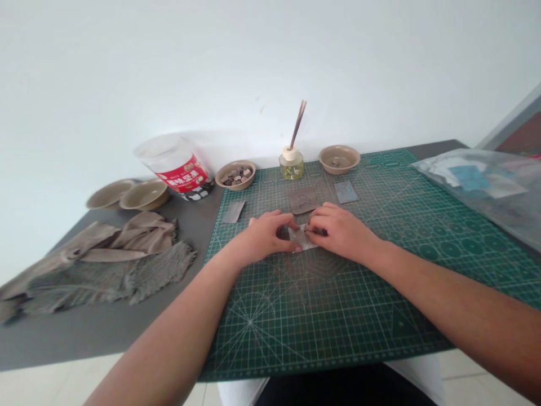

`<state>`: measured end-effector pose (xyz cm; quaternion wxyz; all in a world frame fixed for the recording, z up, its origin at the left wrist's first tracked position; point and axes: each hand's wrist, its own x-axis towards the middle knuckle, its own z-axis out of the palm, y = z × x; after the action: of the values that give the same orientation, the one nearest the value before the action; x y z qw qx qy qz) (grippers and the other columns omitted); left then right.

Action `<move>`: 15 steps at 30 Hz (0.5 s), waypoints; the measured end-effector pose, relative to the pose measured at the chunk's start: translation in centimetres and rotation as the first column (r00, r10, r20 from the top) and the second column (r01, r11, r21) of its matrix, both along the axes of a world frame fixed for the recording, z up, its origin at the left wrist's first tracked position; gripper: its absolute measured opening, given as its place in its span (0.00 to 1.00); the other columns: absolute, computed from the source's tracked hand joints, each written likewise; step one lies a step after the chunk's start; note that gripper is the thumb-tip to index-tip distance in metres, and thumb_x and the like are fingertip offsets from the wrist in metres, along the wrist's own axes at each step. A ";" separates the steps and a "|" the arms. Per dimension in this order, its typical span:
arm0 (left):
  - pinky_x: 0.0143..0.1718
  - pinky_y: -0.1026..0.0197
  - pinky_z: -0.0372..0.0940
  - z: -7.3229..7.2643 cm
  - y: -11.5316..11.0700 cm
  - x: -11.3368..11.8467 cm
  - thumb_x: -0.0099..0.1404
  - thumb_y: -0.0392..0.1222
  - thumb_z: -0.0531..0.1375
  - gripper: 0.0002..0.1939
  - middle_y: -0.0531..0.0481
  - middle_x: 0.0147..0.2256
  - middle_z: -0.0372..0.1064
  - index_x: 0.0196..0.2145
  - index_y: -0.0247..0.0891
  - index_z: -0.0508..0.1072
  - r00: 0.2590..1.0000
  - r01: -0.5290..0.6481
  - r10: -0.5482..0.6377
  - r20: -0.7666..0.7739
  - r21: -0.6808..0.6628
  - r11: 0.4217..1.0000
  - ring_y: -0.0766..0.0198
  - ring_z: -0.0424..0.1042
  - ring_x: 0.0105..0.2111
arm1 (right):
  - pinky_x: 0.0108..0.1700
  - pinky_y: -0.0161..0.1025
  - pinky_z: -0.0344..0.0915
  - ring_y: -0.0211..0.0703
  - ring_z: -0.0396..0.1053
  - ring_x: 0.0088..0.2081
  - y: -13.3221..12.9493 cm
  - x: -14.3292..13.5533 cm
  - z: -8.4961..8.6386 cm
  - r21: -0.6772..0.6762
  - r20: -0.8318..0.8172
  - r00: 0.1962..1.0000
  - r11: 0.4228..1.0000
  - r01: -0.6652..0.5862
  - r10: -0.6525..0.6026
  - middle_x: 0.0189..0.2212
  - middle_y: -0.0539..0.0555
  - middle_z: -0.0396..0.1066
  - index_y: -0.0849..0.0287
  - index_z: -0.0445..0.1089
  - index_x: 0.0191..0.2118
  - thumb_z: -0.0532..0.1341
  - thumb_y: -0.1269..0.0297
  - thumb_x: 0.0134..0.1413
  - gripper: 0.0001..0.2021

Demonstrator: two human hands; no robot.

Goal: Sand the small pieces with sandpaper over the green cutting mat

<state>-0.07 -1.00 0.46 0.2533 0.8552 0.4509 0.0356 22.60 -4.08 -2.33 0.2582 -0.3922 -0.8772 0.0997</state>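
Observation:
Over the middle of the cutting mat, a small pale grey patterned piece (301, 237) lies between my hands; it may be paper or cloth. My left hand (266, 234) curves around its left end, with thumb and forefinger apart and their tips against it, holding it down. Fingers bent together, my right hand (340, 228) pinches at the piece's right part. Something small and dark shows at those fingertips, mostly hidden. Just beyond the hands is a brownish square (302, 200) with dark marks. A bluish-grey piece (346, 192) and a grey piece (234, 212) lie to either side.
A green cutting mat (338, 316) covers much of the dark table. Along the wall stand a bowl of small pebble-like pieces (235, 175), a reed diffuser (291, 163), another bowl (339, 159) and a plastic tub (177, 169). Cloth (110, 262) lies left, a clear bag (486, 183) right.

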 end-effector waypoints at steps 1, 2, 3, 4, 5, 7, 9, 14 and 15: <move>0.49 0.47 0.56 0.0 0.0 0.0 0.58 0.60 0.65 0.23 0.49 0.44 0.68 0.47 0.47 0.74 1.000 -0.002 0.002 0.000 -0.003 1.000 0.51 0.66 0.45 | 0.45 0.44 0.62 0.46 0.64 0.38 0.0 0.0 0.0 0.006 0.005 1.000 1.000 0.028 -0.028 0.31 0.54 0.72 0.58 0.69 0.27 0.63 0.67 0.60 0.10; 0.49 0.47 0.56 0.0 0.0 0.0 0.58 0.60 0.65 0.23 0.49 0.44 0.68 0.47 0.47 0.74 1.000 -0.005 0.005 -0.001 -0.005 1.000 0.50 0.66 0.45 | 0.45 0.44 0.62 0.46 0.64 0.38 0.0 0.0 0.0 0.005 0.004 0.999 0.999 0.033 -0.033 0.31 0.54 0.72 0.58 0.69 0.27 0.63 0.68 0.60 0.10; 0.49 0.47 0.56 0.0 0.0 0.0 0.57 0.60 0.66 0.23 0.49 0.44 0.68 0.47 0.47 0.74 1.000 -0.008 0.008 -0.004 -0.007 1.000 0.50 0.66 0.46 | 0.45 0.44 0.63 0.46 0.65 0.39 0.0 0.1 0.0 -0.002 -0.001 1.000 1.000 0.014 -0.014 0.32 0.54 0.72 0.58 0.69 0.27 0.63 0.68 0.60 0.09; 0.49 0.46 0.56 -0.1 0.0 0.0 0.57 0.60 0.66 0.24 0.49 0.44 0.68 0.47 0.47 0.74 1.000 -0.010 0.010 -0.005 -0.008 1.000 0.50 0.66 0.46 | 0.46 0.43 0.63 0.46 0.65 0.39 0.0 0.1 0.0 -0.010 -0.004 1.000 1.000 -0.016 0.015 0.33 0.54 0.72 0.58 0.70 0.28 0.63 0.69 0.60 0.08; 0.49 0.46 0.56 -0.1 0.1 0.0 0.57 0.60 0.66 0.24 0.49 0.44 0.68 0.47 0.47 0.74 1.000 -0.010 0.010 -0.005 -0.008 1.000 0.49 0.66 0.46 | 0.46 0.43 0.63 0.46 0.66 0.40 0.0 0.1 0.0 -0.015 -0.005 0.999 0.999 -0.035 0.034 0.34 0.54 0.73 0.59 0.71 0.29 0.63 0.69 0.60 0.08; 0.49 0.46 0.57 -0.1 0.1 0.0 0.57 0.60 0.66 0.24 0.49 0.43 0.68 0.47 0.47 0.74 1.000 -0.006 0.006 0.001 -0.007 1.000 0.49 0.66 0.46 | 0.46 0.44 0.63 0.46 0.66 0.40 -0.1 0.2 -0.1 -0.010 0.004 1.000 1.000 -0.020 0.020 0.35 0.54 0.74 0.59 0.71 0.29 0.63 0.69 0.60 0.07; 0.50 0.44 0.56 -0.1 0.1 0.0 0.57 0.60 0.66 0.23 0.49 0.43 0.68 0.46 0.47 0.74 1.000 -0.005 0.005 0.005 -0.011 1.000 0.49 0.66 0.47 | 0.46 0.44 0.63 0.46 0.66 0.40 -0.1 0.2 -0.1 -0.002 0.009 1.000 1.000 0.002 -0.002 0.34 0.54 0.74 0.58 0.70 0.29 0.63 0.69 0.60 0.08; 0.52 0.42 0.56 0.0 -0.1 0.0 0.56 0.60 0.67 0.24 0.49 0.43 0.68 0.46 0.47 0.73 1.000 -0.014 0.015 0.005 -0.012 1.000 0.47 0.66 0.49 | 0.46 0.44 0.64 0.46 0.66 0.39 -0.1 0.1 0.0 -0.008 0.035 0.999 0.999 -0.032 0.032 0.33 0.54 0.73 0.58 0.71 0.29 0.63 0.71 0.59 0.07; 0.52 0.42 0.56 0.0 -0.1 0.0 0.56 0.60 0.67 0.24 0.49 0.43 0.68 0.45 0.47 0.73 1.000 -0.013 0.013 0.006 -0.009 1.000 0.47 0.65 0.49 | 0.45 0.44 0.64 0.47 0.66 0.39 -0.1 0.1 0.0 -0.002 0.042 0.999 1.000 -0.005 0.006 0.32 0.54 0.73 0.58 0.71 0.29 0.64 0.70 0.59 0.07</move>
<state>-0.11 -1.06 0.44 0.2585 0.8508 0.4559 0.0379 22.65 -4.14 -2.30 0.2390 -0.3921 -0.8835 0.0929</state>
